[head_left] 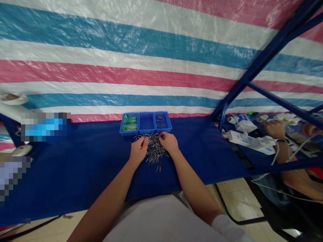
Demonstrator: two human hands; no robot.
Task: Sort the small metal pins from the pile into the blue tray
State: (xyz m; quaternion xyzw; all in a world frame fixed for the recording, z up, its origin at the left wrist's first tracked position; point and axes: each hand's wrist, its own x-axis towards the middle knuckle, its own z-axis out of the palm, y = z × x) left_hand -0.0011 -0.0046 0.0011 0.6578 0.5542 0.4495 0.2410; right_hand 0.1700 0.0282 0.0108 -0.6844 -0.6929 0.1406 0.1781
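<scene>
A loose pile of small, thin metal pins (pixel 155 151) lies on the blue table between my hands. My left hand (pixel 138 151) is at the pile's left edge, its thumb and fingers pinched together. On the right side of the pile, my right hand (pixel 170 143) is also closed in a pinch. What either set of fingertips holds is too small to make out. Just behind the pile stand three joined blue bins. Green and clear packets (pixel 130 123) fill the left bin (pixel 121 127). One pin shows in the middle bin (pixel 147 126), several in the right bin (pixel 169 125).
The blue table (pixel 88 161) backs onto a striped plastic sheet (pixel 151 77). A blue metal frame (pixel 248 75) rises at the right. Beyond it are a white power strip (pixel 252 143), cables and another person's hand (pixel 275 129). Blurred-out objects stand at the left.
</scene>
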